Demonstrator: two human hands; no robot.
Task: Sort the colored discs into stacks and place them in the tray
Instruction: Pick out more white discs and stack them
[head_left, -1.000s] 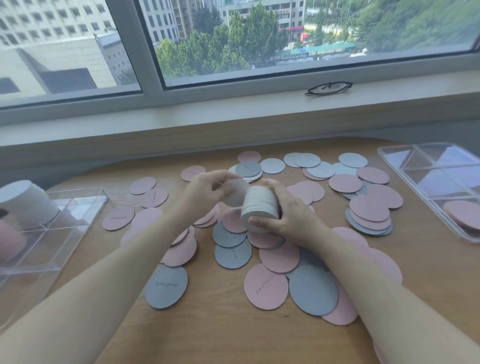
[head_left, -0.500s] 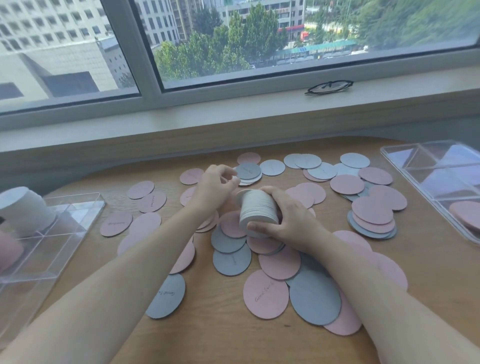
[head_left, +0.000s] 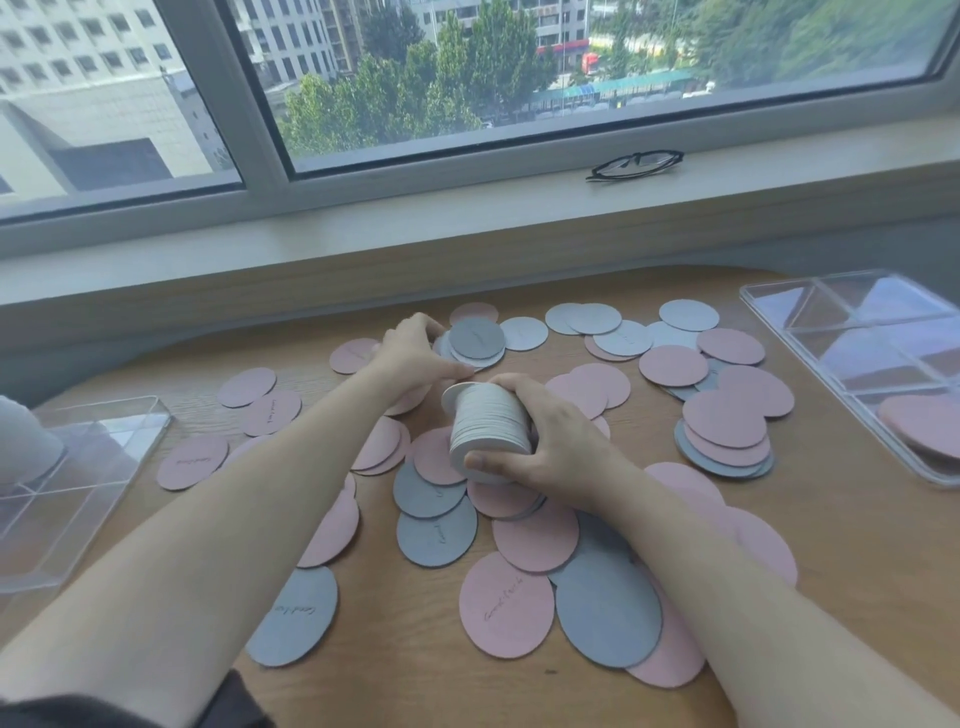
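Observation:
My right hand (head_left: 550, 441) grips a thick stack of white discs (head_left: 488, 426), held on its side over the middle of the table. My left hand (head_left: 415, 353) reaches beyond it to a small pile topped by a dark grey disc (head_left: 475, 338); its fingertips pinch the white discs at that pile's left edge. Several pink, dark grey and white discs lie scattered over the wooden table (head_left: 831, 519). A clear divided tray (head_left: 769, 312) at the right holds pink discs (head_left: 924, 426) in its near compartment. A second clear tray (head_left: 104, 467) stands at the left.
A white stack (head_left: 26, 441) sits in the left tray's far corner, partly cut off. Black glasses (head_left: 634, 163) lie on the window sill behind the table. A pile of pink over grey discs (head_left: 724, 441) lies to the right of my hands.
My left hand left the held stack and moved away from me to the small pile topped by the grey disc. My right hand kept the white stack in place.

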